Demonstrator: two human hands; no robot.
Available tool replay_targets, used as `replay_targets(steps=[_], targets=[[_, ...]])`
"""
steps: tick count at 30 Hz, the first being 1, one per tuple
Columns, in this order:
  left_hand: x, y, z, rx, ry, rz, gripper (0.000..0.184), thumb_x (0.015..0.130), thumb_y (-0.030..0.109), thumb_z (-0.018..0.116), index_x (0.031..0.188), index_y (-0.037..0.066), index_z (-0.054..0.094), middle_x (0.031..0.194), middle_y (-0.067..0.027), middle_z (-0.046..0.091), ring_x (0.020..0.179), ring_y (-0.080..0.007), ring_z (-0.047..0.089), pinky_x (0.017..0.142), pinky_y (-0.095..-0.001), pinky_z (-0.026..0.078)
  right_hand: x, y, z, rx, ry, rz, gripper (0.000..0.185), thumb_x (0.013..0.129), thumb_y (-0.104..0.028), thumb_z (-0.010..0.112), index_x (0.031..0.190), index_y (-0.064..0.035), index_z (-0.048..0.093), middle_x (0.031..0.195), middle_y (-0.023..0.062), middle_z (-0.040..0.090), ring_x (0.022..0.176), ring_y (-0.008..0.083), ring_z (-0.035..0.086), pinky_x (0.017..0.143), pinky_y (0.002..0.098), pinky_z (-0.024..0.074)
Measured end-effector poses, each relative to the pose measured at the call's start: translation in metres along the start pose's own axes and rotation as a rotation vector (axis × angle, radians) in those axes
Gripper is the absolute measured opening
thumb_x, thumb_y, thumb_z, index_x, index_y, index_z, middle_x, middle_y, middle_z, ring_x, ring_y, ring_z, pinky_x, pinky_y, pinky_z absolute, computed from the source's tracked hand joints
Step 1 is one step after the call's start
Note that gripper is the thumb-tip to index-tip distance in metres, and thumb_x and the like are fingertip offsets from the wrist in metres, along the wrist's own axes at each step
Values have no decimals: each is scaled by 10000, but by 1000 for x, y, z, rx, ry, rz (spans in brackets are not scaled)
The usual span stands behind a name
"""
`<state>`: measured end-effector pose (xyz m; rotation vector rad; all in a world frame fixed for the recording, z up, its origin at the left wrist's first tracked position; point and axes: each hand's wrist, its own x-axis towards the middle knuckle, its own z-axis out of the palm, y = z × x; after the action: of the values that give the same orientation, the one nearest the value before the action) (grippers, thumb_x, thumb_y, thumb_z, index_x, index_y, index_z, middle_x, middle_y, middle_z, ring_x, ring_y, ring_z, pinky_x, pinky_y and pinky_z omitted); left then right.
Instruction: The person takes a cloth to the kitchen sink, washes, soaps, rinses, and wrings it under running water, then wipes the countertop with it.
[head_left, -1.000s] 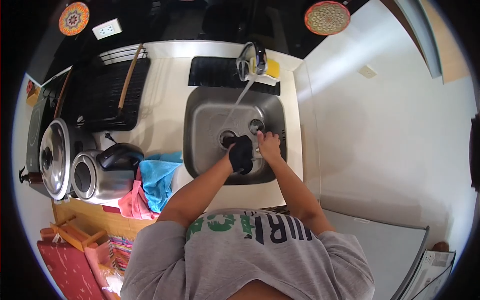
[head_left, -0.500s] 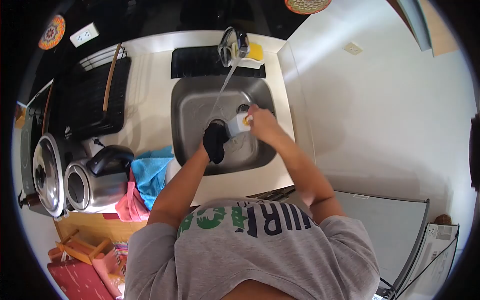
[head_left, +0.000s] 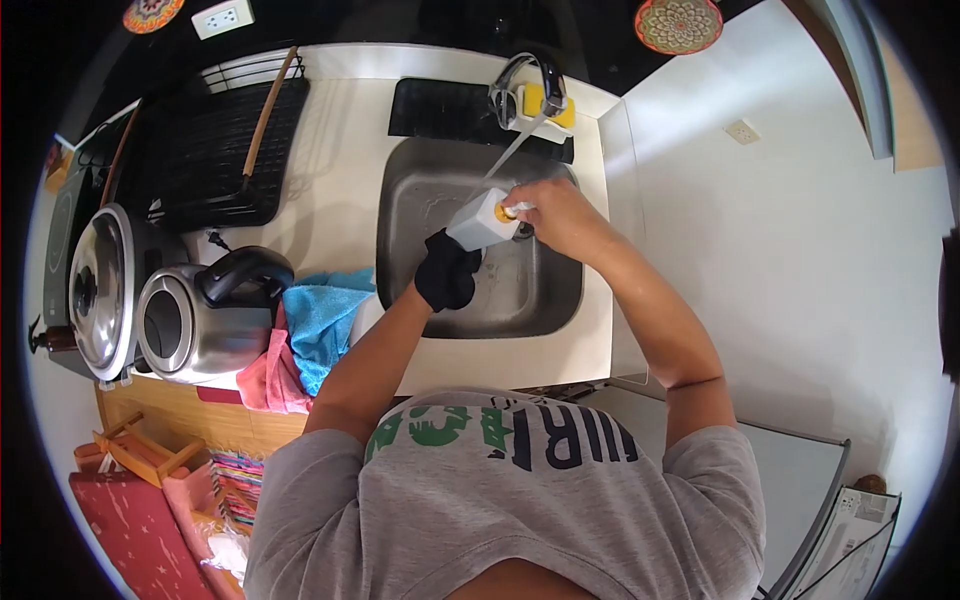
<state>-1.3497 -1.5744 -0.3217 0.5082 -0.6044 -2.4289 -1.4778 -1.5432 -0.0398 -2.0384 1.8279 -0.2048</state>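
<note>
A white bottle (head_left: 482, 222) with a yellow-orange ring at its neck is tilted over the steel sink (head_left: 545, 300). My right hand (head_left: 565, 215) is closed round its neck and white top. My left hand (head_left: 447, 272), covered in black fabric like a glove, wraps the bottle's lower end; its fingers are hard to make out under the fabric. Running water (head_left: 510, 155) falls from the faucet (head_left: 550, 85) into the basin just behind the bottle.
A yellow sponge (head_left: 560, 110) sits in a white holder behind the sink, beside a black mat (head_left: 435, 108). To the left are a black dish rack (head_left: 215, 150), a steel kettle (head_left: 225, 335), a lidded pot (head_left: 100, 290) and blue and pink towels (head_left: 325, 320). A white wall (head_left: 740, 230) borders the right.
The view has shifted, so the counter appears farther right and higher. Both hands and the bottle have come up closer to the water stream, and more of the bottle's side shows.
</note>
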Motion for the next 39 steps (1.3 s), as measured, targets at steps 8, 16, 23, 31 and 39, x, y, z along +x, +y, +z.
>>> replay_targets(steps=[8,16,23,31,39], targets=[[8,-8,-33,-299,-46,-51,186,881,298,534,885,115,565,692,43,514,558,-66,473,470,-202,355,30,-24,-6,-63,-5,-95,142,797,-70,620,931,-30,645,881,212,637,877,383,597,789,409,463],[1,-21,-49,512,-57,332,302,839,370,493,737,94,562,529,-45,461,366,-202,404,316,-352,314,103,-44,-87,-139,32,22,149,767,-116,651,835,17,647,730,148,649,650,211,662,671,341,507],[7,-27,-66,977,-28,626,336,843,430,482,666,147,520,560,-20,464,404,-167,420,340,-309,304,193,-40,-102,-192,49,268,113,708,-69,605,738,20,669,702,147,667,595,220,664,619,311,544],[15,-43,-74,687,32,464,312,851,494,488,722,211,515,612,23,481,475,-121,441,365,-272,292,255,-21,-92,-163,37,390,129,756,-56,664,805,63,667,715,128,670,587,187,655,549,277,558],[-18,-8,-29,-165,176,-212,305,854,472,515,691,217,474,568,27,442,433,-118,394,361,-273,285,272,-11,-87,-205,-20,425,107,760,-43,648,799,55,666,730,134,671,578,196,654,541,290,555]])
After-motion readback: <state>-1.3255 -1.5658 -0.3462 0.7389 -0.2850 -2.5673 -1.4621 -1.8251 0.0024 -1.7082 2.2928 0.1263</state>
